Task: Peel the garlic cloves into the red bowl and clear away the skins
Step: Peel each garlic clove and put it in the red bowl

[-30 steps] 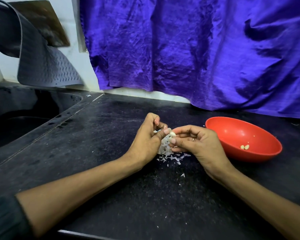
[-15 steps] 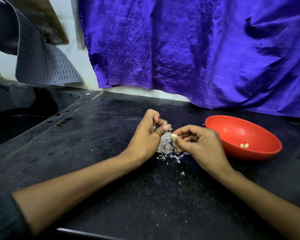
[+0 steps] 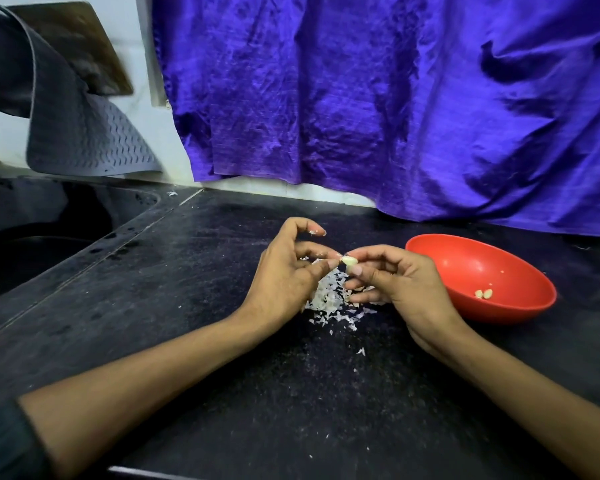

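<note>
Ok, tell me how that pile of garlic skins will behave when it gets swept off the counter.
The skins look like thin, papery flakes, so probably very light and apt to scatter. Strays already dot the dark counter. One bit seems stuck to a left hand fingertip, so some may cling.

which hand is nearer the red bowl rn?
Right. The right hand sits just beside the red bowl on its left, pinching a garlic clove. The left hand is farther left, beyond the clove.
</note>
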Demonstrator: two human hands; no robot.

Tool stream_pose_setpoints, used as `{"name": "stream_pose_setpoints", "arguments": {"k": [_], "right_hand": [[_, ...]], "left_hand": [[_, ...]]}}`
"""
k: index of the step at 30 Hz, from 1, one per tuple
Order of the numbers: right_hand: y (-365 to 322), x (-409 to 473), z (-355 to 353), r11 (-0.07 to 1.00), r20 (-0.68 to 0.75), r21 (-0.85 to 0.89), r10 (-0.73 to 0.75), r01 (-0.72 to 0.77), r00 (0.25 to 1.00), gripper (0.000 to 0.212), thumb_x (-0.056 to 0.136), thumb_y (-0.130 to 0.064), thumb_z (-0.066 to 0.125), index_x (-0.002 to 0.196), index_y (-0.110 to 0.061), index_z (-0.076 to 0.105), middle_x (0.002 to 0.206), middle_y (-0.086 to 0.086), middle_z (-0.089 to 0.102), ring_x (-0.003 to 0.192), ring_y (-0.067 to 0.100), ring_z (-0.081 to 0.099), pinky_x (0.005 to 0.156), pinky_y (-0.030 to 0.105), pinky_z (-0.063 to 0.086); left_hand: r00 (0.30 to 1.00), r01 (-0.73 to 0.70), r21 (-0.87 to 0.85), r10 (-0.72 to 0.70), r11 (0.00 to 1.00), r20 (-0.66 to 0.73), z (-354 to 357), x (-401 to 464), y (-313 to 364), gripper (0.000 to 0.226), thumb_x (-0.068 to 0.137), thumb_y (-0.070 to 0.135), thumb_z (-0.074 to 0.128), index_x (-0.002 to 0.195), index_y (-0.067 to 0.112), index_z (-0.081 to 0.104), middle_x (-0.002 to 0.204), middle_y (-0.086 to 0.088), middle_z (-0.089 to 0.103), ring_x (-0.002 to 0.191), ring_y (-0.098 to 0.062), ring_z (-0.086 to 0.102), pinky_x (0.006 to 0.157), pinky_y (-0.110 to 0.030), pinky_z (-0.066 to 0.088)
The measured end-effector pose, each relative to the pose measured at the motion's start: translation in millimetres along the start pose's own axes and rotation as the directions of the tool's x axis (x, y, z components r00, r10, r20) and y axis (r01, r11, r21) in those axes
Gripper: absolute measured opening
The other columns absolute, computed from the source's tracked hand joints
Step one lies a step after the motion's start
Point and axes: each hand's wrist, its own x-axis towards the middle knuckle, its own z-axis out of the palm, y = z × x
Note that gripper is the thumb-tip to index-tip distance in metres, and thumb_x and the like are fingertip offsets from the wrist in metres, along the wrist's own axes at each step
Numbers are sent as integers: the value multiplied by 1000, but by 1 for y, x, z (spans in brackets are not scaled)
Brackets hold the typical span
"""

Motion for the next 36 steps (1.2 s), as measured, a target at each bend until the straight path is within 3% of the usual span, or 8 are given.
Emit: {"name": "stream_pose_setpoints", "arguments": {"k": [13, 23, 30, 36], "right_hand": [[-3, -1, 1, 991, 13, 88, 102, -102, 995, 29, 72, -10, 68, 98, 2, 69, 79, 13, 70, 66, 17, 69, 58, 24, 58], [-5, -2, 1, 991, -9, 84, 107, -106, 994, 26, 67, -10, 69, 92, -1, 70, 75, 12, 72, 66, 17, 70, 60, 23, 58], [-3, -4, 2, 996, -28, 47, 84, -82, 996, 19, 68, -8, 70, 86, -2, 71, 70, 13, 71, 62, 17, 69, 61, 22, 58], [-1, -3, 6, 999, -54, -22, 46, -48, 997, 11, 79, 5, 67, 85, -2, 71, 65, 10, 70, 58, 14, 67, 59, 21, 58]], "left_hand": [[998, -54, 62, 55, 997, -13, -2, -1, 0, 35, 86, 11, 72, 95, 29, 42, 82, 1, 74, 40, -11, 44, 37, -17, 35], [1000, 30, -32, -30, 999, -4, -1, 1, 8, 41, 79, 6, 77, 91, 21, 41, 82, -12, 75, 34, -2, 44, 36, -15, 34], [998, 66, -63, -67, 996, -16, -1, -3, 3, 50, 81, 2, 75, 85, 21, 29, 77, -10, 74, 31, -10, 35, 34, -20, 31], [996, 64, 20, -63, 998, -59, 1, -3, 1, 51, 79, -2, 73, 83, 22, 28, 71, -4, 72, 32, -7, 38, 35, -21, 32]]}}
